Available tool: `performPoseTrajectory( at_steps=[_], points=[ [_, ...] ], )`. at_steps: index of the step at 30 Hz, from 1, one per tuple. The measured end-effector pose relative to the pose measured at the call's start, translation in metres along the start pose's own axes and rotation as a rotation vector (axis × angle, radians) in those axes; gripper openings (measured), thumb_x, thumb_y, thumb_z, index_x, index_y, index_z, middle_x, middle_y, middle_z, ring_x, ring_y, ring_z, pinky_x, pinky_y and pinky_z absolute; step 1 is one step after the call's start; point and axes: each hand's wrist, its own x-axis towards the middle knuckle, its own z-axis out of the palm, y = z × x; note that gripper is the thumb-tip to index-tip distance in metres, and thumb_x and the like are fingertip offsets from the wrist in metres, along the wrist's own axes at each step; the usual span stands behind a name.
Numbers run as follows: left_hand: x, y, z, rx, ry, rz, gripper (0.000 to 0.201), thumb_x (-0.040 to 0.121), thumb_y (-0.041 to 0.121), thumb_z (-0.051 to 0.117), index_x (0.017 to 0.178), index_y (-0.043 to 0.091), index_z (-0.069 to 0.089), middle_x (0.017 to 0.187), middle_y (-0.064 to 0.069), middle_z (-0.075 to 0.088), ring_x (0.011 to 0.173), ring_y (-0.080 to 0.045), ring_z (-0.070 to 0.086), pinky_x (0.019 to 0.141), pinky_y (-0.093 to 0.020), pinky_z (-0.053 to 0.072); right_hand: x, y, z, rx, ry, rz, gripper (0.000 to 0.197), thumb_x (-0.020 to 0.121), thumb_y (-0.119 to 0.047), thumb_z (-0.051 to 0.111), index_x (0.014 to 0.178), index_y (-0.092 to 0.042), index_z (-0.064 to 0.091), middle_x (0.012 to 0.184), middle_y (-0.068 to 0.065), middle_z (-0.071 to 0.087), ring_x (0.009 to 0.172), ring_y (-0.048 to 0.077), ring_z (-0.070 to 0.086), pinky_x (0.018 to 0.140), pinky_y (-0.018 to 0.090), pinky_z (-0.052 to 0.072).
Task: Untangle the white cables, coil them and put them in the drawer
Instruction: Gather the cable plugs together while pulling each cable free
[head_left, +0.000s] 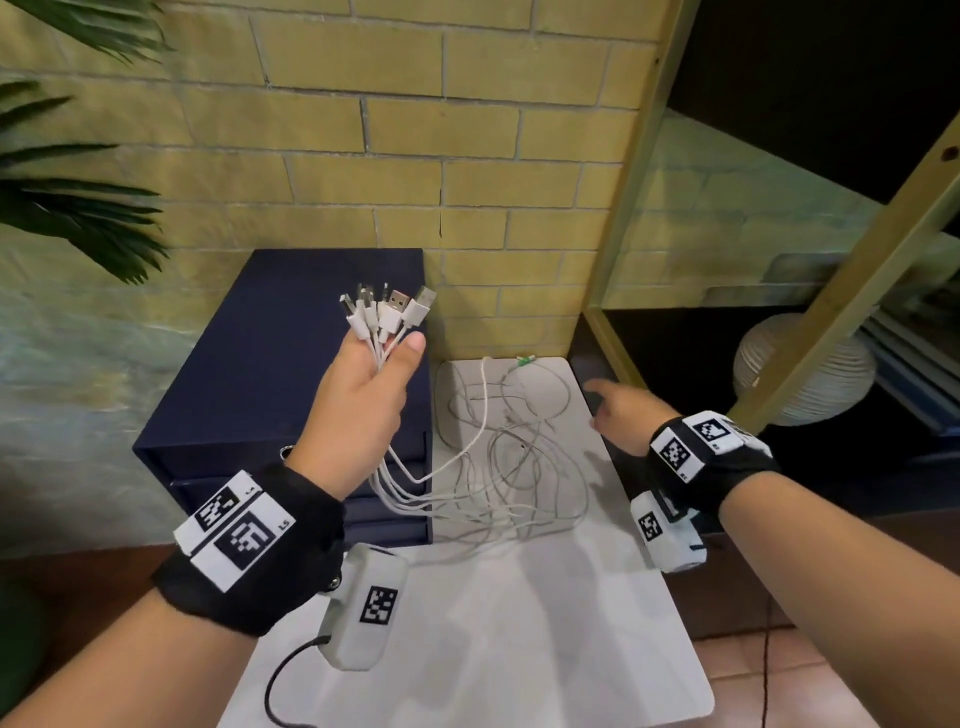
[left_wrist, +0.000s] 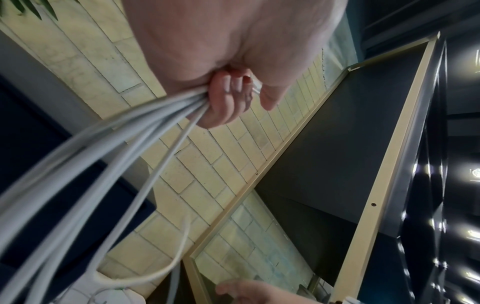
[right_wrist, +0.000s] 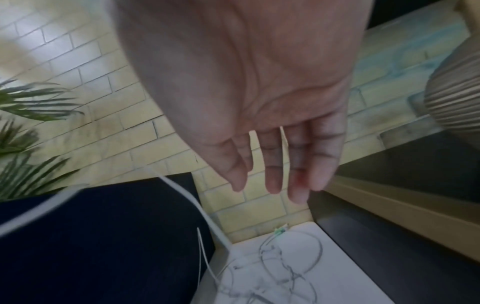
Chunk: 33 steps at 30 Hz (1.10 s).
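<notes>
- Left hand (head_left: 363, 395) is up in the air, fingers curled round a bunch of thin white USB cables (head_left: 488, 483), plugs fanned out above the fist.
- Loose tangled lengths trail down onto the white rounded tabletop (head_left: 545, 623).
- Right hand (head_left: 623, 410) hovers over the table's far right edge, fingers straight and relaxed, holding nothing.
- Navy blue drawer cabinet (head_left: 249, 374) stands just left of the tangle.

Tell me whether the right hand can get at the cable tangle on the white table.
Probably yes: the right hand hovers open beside the cable tangle on the white table, nothing between them.
</notes>
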Motion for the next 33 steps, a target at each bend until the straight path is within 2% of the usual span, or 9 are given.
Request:
performPoseTrajectory(
  at_steps=[4,7,11,14,17,21,25,28,33],
  points=[
    [-0.004,0.001,0.004,-0.064,-0.071,-0.051,0.022,0.1,0.029,0.043,0.08,0.037,0.046,0.063,0.003,0.021,0.05,-0.01,0.018,0.04,-0.021,0.014,-0.001,-0.014,0.014,0.063,0.043,-0.11,0.042,0.092,-0.013,0.049,0.133,-0.02,0.046,0.126,0.009,0.054,0.112,0.024,0.054,0.094,0.033,0.044],
    [-0.007,-0.002,0.005,-0.091,-0.103,-0.106,0.024,0.101,0.026,0.041,0.078,0.034,0.045,0.06,0.005,0.02,0.046,-0.007,0.017,0.037,-0.017,0.016,-0.008,-0.036,0.024,0.167,0.11,-0.326,0.048,0.088,-0.006,0.051,0.132,-0.025,0.047,0.135,0.004,0.045,0.122,0.023,0.046,0.103,0.038,0.041],
    [-0.009,-0.002,0.006,-0.117,-0.116,-0.13,0.025,0.101,0.026,0.04,0.076,0.028,0.041,0.058,0.007,0.021,0.045,-0.006,0.018,0.038,-0.017,0.017,-0.018,-0.063,0.05,-0.067,-0.108,-0.566,0.065,0.08,-0.008,0.058,0.138,-0.031,0.038,0.143,0.0,0.032,0.129,0.024,0.032,0.107,0.041,0.034],
    [-0.01,-0.001,0.007,-0.121,-0.125,-0.12,0.03,0.101,0.026,0.04,0.071,0.025,0.036,0.056,0.009,0.021,0.045,-0.006,0.017,0.039,-0.018,0.015,-0.021,-0.074,0.07,-0.152,-0.096,-0.627,0.061,0.082,-0.024,0.06,0.138,-0.031,0.039,0.138,0.008,0.031,0.123,0.029,0.033,0.102,0.045,0.035],
    [-0.011,0.001,0.007,-0.141,-0.121,-0.115,0.032,0.101,0.026,0.04,0.07,0.023,0.034,0.054,0.01,0.021,0.044,-0.006,0.017,0.038,-0.018,0.015,-0.021,-0.076,0.08,-0.318,-0.086,-0.667,0.05,0.084,-0.026,0.059,0.131,-0.033,0.047,0.136,0.007,0.032,0.125,0.029,0.032,0.102,0.047,0.035],
    [-0.013,-0.001,0.002,-0.149,-0.105,-0.121,0.031,0.101,0.025,0.04,0.071,0.023,0.034,0.055,0.009,0.021,0.044,-0.006,0.016,0.038,-0.019,0.014,-0.019,-0.062,0.087,-0.508,-0.278,-0.621,0.035,0.086,-0.021,0.055,0.121,-0.022,0.059,0.137,0.005,0.046,0.129,0.028,0.038,0.103,0.046,0.037],
    [-0.017,-0.004,-0.001,-0.148,-0.091,-0.138,0.03,0.101,0.026,0.041,0.071,0.029,0.04,0.055,0.009,0.022,0.044,-0.006,0.018,0.039,-0.018,0.016,-0.022,-0.042,0.089,-0.413,-0.578,-0.373,0.031,0.095,-0.028,0.048,0.11,-0.004,0.061,0.119,0.014,0.061,0.114,0.031,0.054,0.088,0.03,0.039],
    [-0.019,-0.012,0.003,-0.14,-0.101,-0.18,0.027,0.1,0.028,0.042,0.074,0.03,0.044,0.057,0.008,0.023,0.045,-0.005,0.019,0.039,-0.019,0.016,-0.024,-0.03,0.091,-0.342,-0.6,-0.314,0.028,0.093,-0.029,0.052,0.111,-0.009,0.062,0.119,0.013,0.061,0.113,0.03,0.054,0.083,0.028,0.036],
    [-0.024,-0.026,0.011,-0.093,-0.156,-0.221,0.028,0.1,0.028,0.043,0.075,0.037,0.05,0.056,0.01,0.024,0.046,-0.006,0.019,0.038,-0.018,0.019,-0.022,-0.018,0.102,-0.303,-0.618,-0.232,0.033,0.089,-0.019,0.047,0.118,-0.026,0.059,0.128,0.004,0.057,0.117,0.023,0.054,0.098,0.03,0.042]
  ],
)
